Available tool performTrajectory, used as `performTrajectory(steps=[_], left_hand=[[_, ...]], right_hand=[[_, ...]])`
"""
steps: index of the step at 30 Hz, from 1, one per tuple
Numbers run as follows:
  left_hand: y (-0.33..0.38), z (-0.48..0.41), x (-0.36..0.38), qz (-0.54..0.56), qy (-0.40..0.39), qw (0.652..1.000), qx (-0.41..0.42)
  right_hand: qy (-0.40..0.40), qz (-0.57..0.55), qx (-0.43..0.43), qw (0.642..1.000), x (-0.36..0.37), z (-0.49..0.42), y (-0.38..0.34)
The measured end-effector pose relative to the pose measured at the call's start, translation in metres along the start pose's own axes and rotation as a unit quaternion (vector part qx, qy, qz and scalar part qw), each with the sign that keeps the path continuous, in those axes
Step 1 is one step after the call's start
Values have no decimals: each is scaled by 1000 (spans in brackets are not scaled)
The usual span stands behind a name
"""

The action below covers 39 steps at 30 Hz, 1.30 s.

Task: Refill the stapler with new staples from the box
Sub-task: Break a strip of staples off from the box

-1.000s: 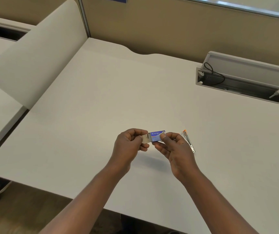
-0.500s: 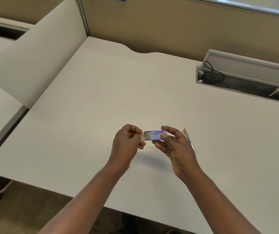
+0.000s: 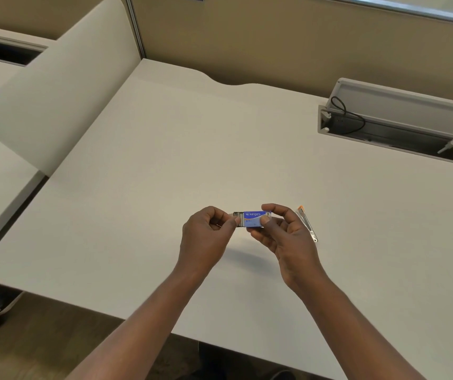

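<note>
The step in hand, as I judge it, is to open the box [image 3: 255, 218] and take out a strip of staples. To do it well, the pull should go straight along the length of the box, slowly, so that the inner tray [image 3: 238, 215] does not jump out and spill the staples on the table [image 3: 165, 160]. It is better to keep the box level and low over the table, and to press the sleeve on its edges only, because pressure on the flat faces can jam the tray inside. One strip is enough; it breaks easily, so it should be lifted by its sides.

Both hands are raised a little above the table, near its front edge, with the forearms coming in from below. The right hand [image 3: 285, 237] grips the blue box, the thumb on the near face and the curled fingers behind and above it. The left hand [image 3: 206, 234] pinches the grey end of the tray, which sticks out a short way from the left end of the box; its other fingers are curled in.

The stapler [image 3: 307, 227], thin and silver with an orange tip, lies on the table just beside the right hand, partly hidden by it. I cannot tell if it is opened.
</note>
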<state>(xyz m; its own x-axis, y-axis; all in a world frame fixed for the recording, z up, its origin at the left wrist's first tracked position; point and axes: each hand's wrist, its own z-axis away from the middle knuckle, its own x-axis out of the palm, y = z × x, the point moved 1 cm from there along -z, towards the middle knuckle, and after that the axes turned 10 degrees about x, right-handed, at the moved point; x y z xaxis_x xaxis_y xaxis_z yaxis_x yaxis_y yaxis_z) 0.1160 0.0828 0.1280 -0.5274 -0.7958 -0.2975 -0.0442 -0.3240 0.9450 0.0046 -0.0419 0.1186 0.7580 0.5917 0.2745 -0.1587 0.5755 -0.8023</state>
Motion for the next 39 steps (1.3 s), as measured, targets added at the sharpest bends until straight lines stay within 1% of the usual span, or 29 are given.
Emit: performTrajectory(steps=[9,18,22,26,28,34,39], left_hand=[[1,2,-1,-21,11,1000,-17],[0,7,-3,-58,34,998,17],[1,11,-3,-89,43,994,53],[-2,13,-4,-114,16,990,85],[-3,13,-5,-126,5,988,85],[-1,11,-6,-134,15,988,81],[0,12,-6,-117,26,991,57]], right_hand=[[-1,7,-5,1000,2,2,8],[13,2,6,1000,7,5,14],[13,-3,11,1000,8,6,15],[16,-5,12,1000,7,7,16],[17,-3,12,1000,7,8,16],[22,13,12,1000,7,9,17],[25,15,9,1000,7,10,18]])
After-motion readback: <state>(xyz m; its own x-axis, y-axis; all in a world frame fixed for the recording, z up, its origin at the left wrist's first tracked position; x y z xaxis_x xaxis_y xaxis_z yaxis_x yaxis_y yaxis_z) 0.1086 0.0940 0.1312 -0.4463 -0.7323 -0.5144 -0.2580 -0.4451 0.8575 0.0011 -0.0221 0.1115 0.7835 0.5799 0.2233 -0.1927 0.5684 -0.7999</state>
